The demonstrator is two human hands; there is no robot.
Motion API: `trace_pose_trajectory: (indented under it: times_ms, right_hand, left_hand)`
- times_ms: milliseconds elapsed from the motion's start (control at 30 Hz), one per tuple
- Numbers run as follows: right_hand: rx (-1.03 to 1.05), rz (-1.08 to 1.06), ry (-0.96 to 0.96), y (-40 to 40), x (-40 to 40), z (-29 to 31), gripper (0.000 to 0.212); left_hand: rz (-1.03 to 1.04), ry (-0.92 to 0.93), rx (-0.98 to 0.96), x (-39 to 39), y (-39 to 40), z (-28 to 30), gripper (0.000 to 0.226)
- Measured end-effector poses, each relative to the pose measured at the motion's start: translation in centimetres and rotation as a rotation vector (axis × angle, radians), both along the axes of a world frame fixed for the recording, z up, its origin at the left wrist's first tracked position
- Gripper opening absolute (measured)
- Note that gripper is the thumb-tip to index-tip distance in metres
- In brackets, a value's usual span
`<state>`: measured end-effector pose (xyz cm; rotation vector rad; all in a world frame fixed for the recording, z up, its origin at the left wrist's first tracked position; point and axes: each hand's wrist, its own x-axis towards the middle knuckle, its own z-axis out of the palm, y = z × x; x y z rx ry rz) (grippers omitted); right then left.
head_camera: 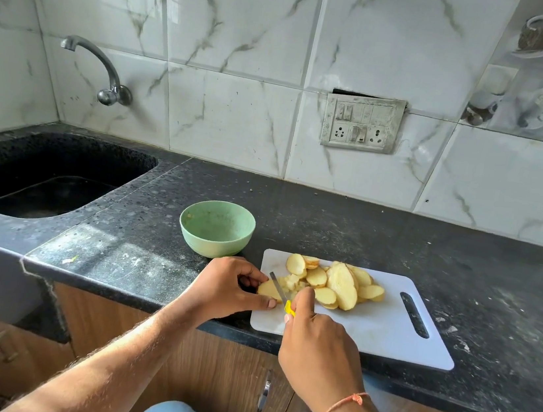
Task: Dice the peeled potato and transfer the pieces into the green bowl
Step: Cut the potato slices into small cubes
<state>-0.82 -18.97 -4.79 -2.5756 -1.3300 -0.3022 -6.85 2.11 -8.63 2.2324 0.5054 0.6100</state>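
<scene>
At the near edge of the dark speckled stone counter (330, 220), the person's right hand (317, 346) is curled round the yellow handle of a small steel-bladed knife (281, 293), its forefinger stretched along the top, and the blade angles down into a pale yellow peeled potato slice (267, 289) lying at the left corner of the white plastic cutting board (384, 331). The left hand (228, 286) pinches that slice between bent fingers and thumb, the fingertips just beside the blade. A few small cut pieces (291, 281) sit touching the knife on its far side, and beyond them a loose heap of uncut oval slices (343, 282) overlaps across the middle of the board. Farther back and to the left, off the board, stands the round pale green bowl (216, 228), which holds no potato yet apart from a few specks on its wall, so most of the dicing and all the transfer look still to do. The chief risk, I judge, is the blade nicking the steadying fingers, since the slice is thin and may be slippery. The slice also lies at the board's very corner, so pieces could skid onto the counter. Beyond the bowl lie a black sunken sink (46, 176) and a curved metal tap (98, 69).
</scene>
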Motion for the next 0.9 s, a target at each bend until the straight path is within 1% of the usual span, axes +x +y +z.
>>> trace_pose_trajectory:
  times_ms: [133, 233, 367, 500, 567, 667, 800, 900]
  right_hand:
    - [-0.091, 0.009, -0.063, 0.3, -0.8, -0.2, 0.048]
    - [-0.106, 0.003, -0.082, 0.7, -0.9, -0.4, 0.049]
    - [-0.116, 0.016, -0.058, 1.1, -0.7, -0.2, 0.057]
    - [-0.14, 0.046, -0.019, 0.6, -0.8, 0.1, 0.06]
    - [-0.157, 0.065, -0.011, -0.2, -0.7, -0.1, 0.058]
    - [-0.144, 0.078, 0.011, -1.2, -1.0, -0.1, 0.049]
    - [-0.178, 0.051, 0.011, -0.3, -1.1, 0.2, 0.055]
    - [-0.143, 0.056, 0.02, 0.4, -0.4, -0.2, 0.051]
  left_hand:
    - [0.009, 0.012, -0.002, 0.0, 0.0, 0.1, 0.04]
    - [0.012, 0.024, -0.001, 0.1, 0.0, 0.1, 0.041]
    - [0.028, 0.026, -0.005, 0.1, -0.1, 0.3, 0.039]
    - [0.036, 0.021, -0.008, 0.1, -0.2, 0.2, 0.038]
    - [0.032, 0.024, 0.005, 0.1, -0.3, 0.2, 0.039]
    - [0.023, 0.023, 0.005, 0.0, -0.3, 0.2, 0.035]
    - [0.019, 0.031, 0.016, 0.0, -0.2, 0.3, 0.038]
    - [0.015, 0.036, 0.013, 0.0, -0.1, 0.3, 0.04]
